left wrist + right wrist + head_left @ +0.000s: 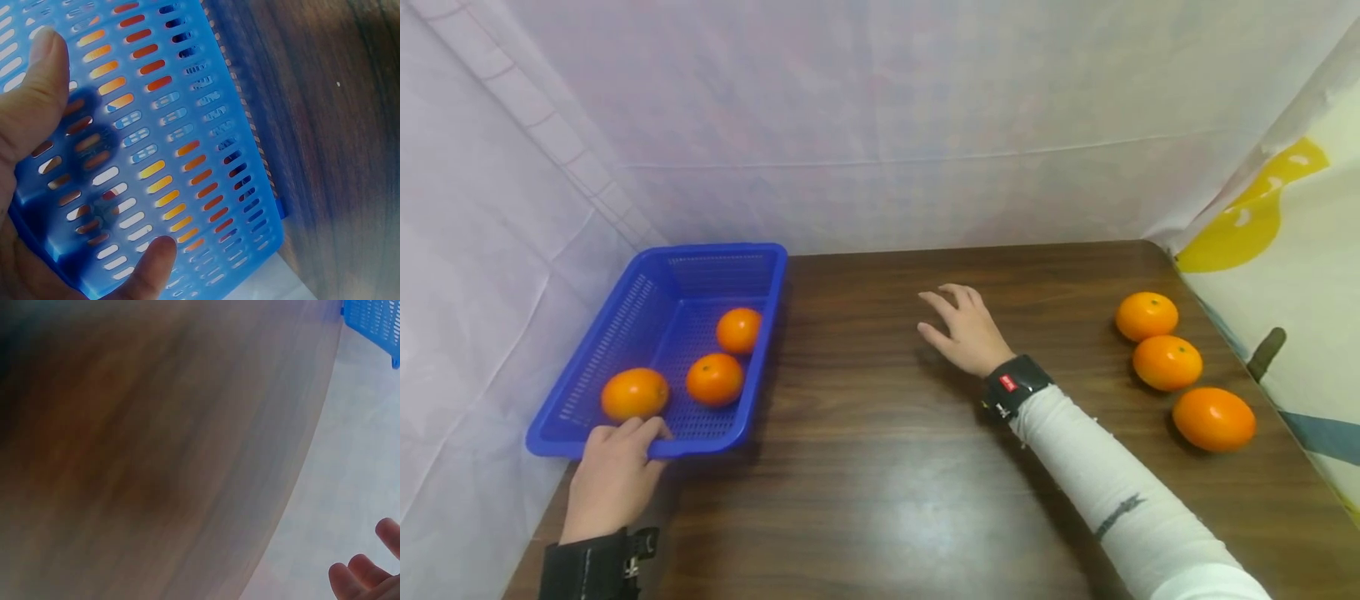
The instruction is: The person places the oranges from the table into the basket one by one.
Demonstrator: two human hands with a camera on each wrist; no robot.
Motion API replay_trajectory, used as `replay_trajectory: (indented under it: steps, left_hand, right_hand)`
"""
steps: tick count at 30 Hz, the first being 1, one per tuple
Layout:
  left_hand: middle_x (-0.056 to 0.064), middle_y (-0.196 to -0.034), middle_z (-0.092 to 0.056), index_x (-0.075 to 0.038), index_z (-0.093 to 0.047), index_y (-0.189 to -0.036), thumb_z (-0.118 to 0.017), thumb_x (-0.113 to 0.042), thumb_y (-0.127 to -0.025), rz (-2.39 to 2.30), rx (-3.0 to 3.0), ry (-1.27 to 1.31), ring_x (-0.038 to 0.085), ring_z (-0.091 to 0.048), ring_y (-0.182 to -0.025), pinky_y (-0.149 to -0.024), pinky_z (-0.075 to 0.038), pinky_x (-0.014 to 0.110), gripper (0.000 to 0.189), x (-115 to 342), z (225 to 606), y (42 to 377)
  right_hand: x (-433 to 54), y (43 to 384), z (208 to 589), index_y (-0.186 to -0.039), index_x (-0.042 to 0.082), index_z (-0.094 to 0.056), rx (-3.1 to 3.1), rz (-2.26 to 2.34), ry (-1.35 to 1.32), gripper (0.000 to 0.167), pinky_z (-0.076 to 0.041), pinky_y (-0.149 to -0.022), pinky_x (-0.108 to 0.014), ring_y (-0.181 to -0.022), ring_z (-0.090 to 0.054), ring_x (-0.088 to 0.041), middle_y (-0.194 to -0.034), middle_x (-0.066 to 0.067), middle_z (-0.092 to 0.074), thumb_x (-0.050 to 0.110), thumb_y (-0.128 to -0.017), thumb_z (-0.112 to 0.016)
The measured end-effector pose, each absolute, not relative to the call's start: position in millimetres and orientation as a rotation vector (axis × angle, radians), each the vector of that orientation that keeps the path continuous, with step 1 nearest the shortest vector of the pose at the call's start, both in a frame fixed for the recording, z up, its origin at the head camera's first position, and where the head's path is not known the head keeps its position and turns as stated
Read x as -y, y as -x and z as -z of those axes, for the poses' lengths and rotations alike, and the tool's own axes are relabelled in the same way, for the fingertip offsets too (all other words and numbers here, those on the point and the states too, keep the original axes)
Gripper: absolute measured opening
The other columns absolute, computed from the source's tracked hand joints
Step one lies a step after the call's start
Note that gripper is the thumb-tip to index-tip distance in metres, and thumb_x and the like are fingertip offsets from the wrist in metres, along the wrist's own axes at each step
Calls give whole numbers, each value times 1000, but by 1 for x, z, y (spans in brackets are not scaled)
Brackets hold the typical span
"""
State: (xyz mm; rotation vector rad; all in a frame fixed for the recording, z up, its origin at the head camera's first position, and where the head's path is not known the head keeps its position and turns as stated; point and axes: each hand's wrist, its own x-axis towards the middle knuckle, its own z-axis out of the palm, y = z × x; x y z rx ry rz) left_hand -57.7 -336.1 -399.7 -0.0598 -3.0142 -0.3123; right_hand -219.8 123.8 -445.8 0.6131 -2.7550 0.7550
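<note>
Closest to me, at the lower left of the frame, the left hand (613,479) has its grip on the near end of a blue plastic basket (707,445), fingers hooked over the rim. The basket's long axis runs away from that hand, up the frame and leaning a little right. Just beyond the fingers lies the leftmost orange (635,395); a second orange (715,380) and a third orange (739,331) sit along the basket's right wall. From the left wrist, orange colour shows through the slots; I can't tell whether the near end is raised.

Over at the right of the frame, on the dark wooden worktop (865,467), three more make a slanting row: the nearest orange (1213,419) slightly apart, the middle orange (1167,362) and the farthest orange (1147,316) seemingly touching.

The right hand (966,333) hovers near the middle of the frame with nothing in its grip, fingers loosely spread and pointing upper left. As I judge it, everything turns on this: the row lies to that hand's right, behind where its fingers point, with the basket on the opposite side. It is much the nearer hand to the row.

At the back hangs a pale sheet (880,125).
</note>
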Motion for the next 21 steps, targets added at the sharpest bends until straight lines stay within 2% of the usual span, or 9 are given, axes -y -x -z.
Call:
replay_trajectory:
  steps: [21]
  left_hand:
    - [11, -91, -64, -12, -64, -91, -72, -6, -87, 328, 3035, 47, 42, -47, -97, -77, -42, 58, 11, 336, 399, 57]
  right_hand:
    - [-172, 216, 447, -145, 17, -50, 2778, -707, -428, 57, -27, -113, -67, -141, -33, -47, -147, -23, -43, 45, -97, -60]
